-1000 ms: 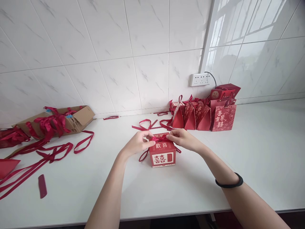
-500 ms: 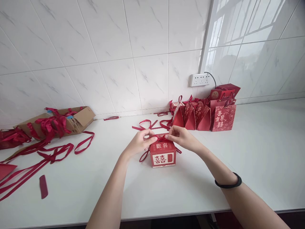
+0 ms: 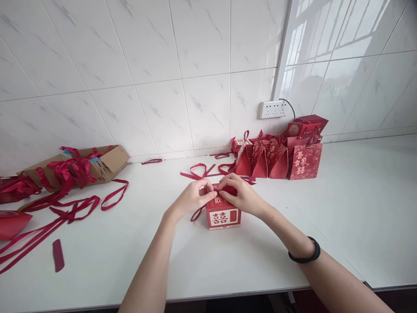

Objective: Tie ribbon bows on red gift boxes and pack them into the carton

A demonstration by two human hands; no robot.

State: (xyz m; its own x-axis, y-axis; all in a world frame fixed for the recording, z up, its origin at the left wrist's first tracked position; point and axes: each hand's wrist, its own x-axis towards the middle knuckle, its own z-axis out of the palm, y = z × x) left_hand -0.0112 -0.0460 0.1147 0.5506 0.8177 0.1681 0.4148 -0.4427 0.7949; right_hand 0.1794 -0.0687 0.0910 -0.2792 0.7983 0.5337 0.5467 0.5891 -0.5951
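Observation:
A small red gift box (image 3: 224, 217) with white and red character panels stands upright on the white table, front face towards me. On its top lies a dark red ribbon (image 3: 230, 190), partly covered by my fingers. My left hand (image 3: 195, 195) pinches the ribbon near the box's top left, thumb and forefinger together. From the right, my right hand (image 3: 237, 193) pinches the same ribbon close beside the left fingertips. A twisted cord handle (image 3: 197, 214) sticks out at the box's left side. The ribbon's knot itself is hidden by the fingers.
Red gift bags and boxes (image 3: 276, 161) line the wall at the back right, below a white power strip (image 3: 273, 109). Loose ribbon loops (image 3: 197, 171) lie behind the box. At left sit a cardboard box (image 3: 110, 163) with ribbons, ribbon strips and a dark red tag (image 3: 58, 255).
My right hand has shifted left and slightly down, bringing its fingertips close to the left ones. A red piece at the far left table edge has moved further into view.

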